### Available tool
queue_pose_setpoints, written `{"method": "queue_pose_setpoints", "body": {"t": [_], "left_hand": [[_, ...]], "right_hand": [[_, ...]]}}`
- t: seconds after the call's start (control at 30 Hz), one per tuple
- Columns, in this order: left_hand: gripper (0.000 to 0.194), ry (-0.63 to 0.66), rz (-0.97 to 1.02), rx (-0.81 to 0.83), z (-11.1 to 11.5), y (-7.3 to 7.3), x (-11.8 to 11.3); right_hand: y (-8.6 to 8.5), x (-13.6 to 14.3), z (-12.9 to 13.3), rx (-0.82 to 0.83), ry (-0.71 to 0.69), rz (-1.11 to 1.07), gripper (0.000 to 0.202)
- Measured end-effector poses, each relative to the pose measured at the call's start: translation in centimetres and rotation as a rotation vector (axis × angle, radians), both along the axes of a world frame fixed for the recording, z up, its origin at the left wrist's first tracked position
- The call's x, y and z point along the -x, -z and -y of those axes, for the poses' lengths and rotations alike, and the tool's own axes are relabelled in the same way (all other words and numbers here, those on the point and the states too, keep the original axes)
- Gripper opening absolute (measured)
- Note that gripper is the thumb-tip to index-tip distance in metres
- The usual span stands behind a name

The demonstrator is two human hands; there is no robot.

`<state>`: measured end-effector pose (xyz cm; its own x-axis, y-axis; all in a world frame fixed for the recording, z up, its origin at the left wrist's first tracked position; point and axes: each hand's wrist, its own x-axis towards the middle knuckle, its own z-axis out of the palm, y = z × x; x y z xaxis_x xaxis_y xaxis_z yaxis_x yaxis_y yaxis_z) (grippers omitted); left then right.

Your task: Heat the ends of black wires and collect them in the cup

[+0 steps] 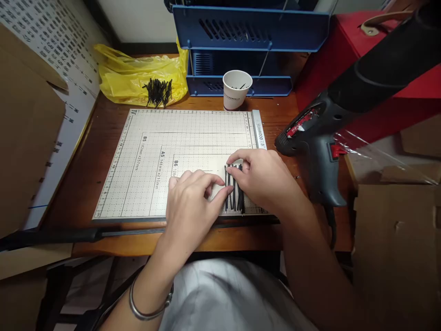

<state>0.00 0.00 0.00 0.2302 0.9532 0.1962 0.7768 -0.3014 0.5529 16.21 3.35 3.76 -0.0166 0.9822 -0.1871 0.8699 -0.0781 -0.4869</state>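
We read "SUNWOOD" with two Chinese characters on the grey strip (258, 131) at the far right end of a paper trimmer board (119, 184), whose gridded face also carries the printed outlines "B5 182mm×257mm", "A5 148mm×210mm" and a "B6" line that the left hand (188, 197) partly covers. Large Chinese characters run across the white sheet (51, 32) at our left, and the small print on the paper cup (234, 99) is too fine for us to read. That cup stands just behind the board with a few thin dark pieces inside; left of it, a heap of short black pieces (158, 92) lies on a crumpled yellow bag (117, 76). The black strips (234, 202) lie side by side near the board's right end, between our hands. Our left thumb and forefinger curve around their left side, our right hand (265, 177) brings thumb and forefinger together at their far ends, and we cannot tell whether either grips one. The trimmer's black handle (69, 236) juts out to the left, a blue rack (305, 27) stands behind the cup, and a black heat gun (319, 138) crowds our right side before a red box (332, 55).
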Motion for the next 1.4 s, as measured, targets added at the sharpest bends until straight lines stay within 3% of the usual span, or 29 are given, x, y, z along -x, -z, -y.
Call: {"method": "queue_pose_setpoints", "body": {"t": [0.63, 1.03, 1.2, 1.4], "left_hand": [[0.012, 0.015, -0.027, 0.008, 0.1, -0.1, 0.1], [0.011, 0.029, -0.044, -0.013, 0.1, -0.1, 0.1], [0.016, 0.003, -0.043, -0.015, 0.1, 0.0, -0.1], [0.017, 0.012, -0.032, 0.019, -0.2, -0.4, -0.4]], "right_hand": [[-0.7, -0.1, 0.4, -0.019, -0.077, -0.004, 0.023], [-0.2, -0.4, 0.2, -0.042, -0.021, -0.018, 0.014], [-0.1, -1.8, 2.2, -0.203, 0.125, -0.051, 0.018], [0.3, -1.9, 5.0, -0.168, 0.163, -0.019, 0.016]]}}
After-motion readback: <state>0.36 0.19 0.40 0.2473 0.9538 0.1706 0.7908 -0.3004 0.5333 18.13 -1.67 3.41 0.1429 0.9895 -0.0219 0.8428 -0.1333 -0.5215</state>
